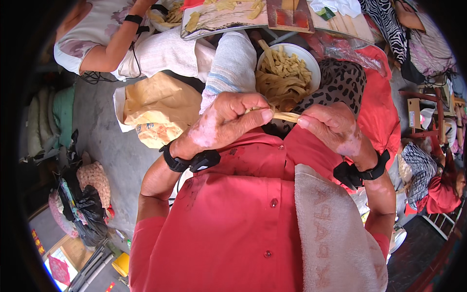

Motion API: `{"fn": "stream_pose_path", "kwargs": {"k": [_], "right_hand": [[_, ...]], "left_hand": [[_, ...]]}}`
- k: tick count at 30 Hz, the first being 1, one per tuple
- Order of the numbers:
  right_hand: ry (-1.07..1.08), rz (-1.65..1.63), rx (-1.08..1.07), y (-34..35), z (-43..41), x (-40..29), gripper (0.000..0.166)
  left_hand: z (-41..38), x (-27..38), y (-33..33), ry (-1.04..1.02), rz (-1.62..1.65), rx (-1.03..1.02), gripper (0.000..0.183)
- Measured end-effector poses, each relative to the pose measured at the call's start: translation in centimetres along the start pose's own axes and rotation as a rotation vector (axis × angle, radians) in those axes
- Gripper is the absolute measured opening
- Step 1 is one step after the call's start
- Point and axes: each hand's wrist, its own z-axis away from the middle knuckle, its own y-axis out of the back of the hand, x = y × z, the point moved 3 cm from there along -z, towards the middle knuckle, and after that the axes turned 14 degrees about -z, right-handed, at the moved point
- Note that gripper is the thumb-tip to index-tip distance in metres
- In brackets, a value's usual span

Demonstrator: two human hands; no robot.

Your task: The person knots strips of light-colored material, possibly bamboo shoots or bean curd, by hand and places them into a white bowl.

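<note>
A pale yellow, flexible strip stretches between my two hands at chest height; its exact material I cannot tell. My left hand pinches one end between thumb and curled fingers, and part of the strip shows above the thumb. On the other side, my right hand grips the far end with thumb and forefinger. Just beyond the hands, a round white basin holds short yellow pieces and long, flat strips of similar colour. The strip partly covers the basin's near side.
Boards with more yellow pieces stand beyond the basin, beside a brown board with a red patch. A large brown paper bag lies at the left. Another person's arm is at upper left; more people sit at the right.
</note>
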Motion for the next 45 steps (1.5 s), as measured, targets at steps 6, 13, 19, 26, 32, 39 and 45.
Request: {"fn": "stream_pose_path", "kwargs": {"k": [6, 13, 19, 26, 32, 39, 45], "right_hand": [[-0.233, -0.072, 0.029, 0.5, -0.1, 0.7, 0.012], [-0.435, -0.162, 0.040, 1.1, 0.8, 1.5, 0.013], [-0.429, -0.161, 0.010, 0.7, 0.7, 1.6, 0.014], [-0.336, -0.083, -0.007, 0.6, 0.6, 1.1, 0.014], [-0.320, -0.145, -0.003, 0.3, 0.2, 0.7, 0.012], [-0.297, -0.095, -0.055, 0.3, -0.1, 0.9, 0.011], [-0.164, 0.061, 0.106, 1.2, 0.0, 1.3, 0.016]], "left_hand": [[-0.1, -0.7, 0.0, 0.263, 0.228, -0.059, 0.049], [0.3, -2.2, -0.1, 0.299, 0.388, -0.127, 0.053], [1.4, -2.2, -0.4, 0.394, 0.745, -0.112, 0.018], [2.3, -1.6, -0.2, 0.384, 0.960, 0.090, 0.028], [1.8, -2.3, 1.2, 0.308, 0.555, 0.033, 0.026], [0.0, -1.1, 0.5, 0.074, -0.125, -0.064, 0.021], [-0.3, -1.6, 0.1, 0.044, -0.031, 0.033, 0.018]]}}
